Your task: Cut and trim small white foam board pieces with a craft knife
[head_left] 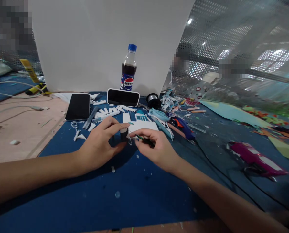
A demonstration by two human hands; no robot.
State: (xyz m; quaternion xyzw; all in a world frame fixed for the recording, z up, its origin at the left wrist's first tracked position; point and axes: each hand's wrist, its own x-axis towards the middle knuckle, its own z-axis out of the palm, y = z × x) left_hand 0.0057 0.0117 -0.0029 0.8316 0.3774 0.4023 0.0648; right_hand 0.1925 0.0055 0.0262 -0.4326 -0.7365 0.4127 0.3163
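Between the thumb and fingers of my left hand (99, 142) is a small dark cylindrical piece (124, 133) with a pale edge. Its exact kind cannot be made out. My right hand (159, 145) is closed around a slim dark pen-like tool (145, 139), its thin end pointing left at the small piece. Most of the tool's grip is covered by my fingers. Just beyond both hands lie a white sheet (144, 125) and a small white piece with a teal grid (142, 117).
A cola bottle (129, 69) stands behind a propped phone (123, 97). A tablet-like device (78, 106) lies left, among white scraps. To the right are a blue glue gun (184, 127), a magenta glue gun (257, 158), trailing cords and a wire spool (153, 101).
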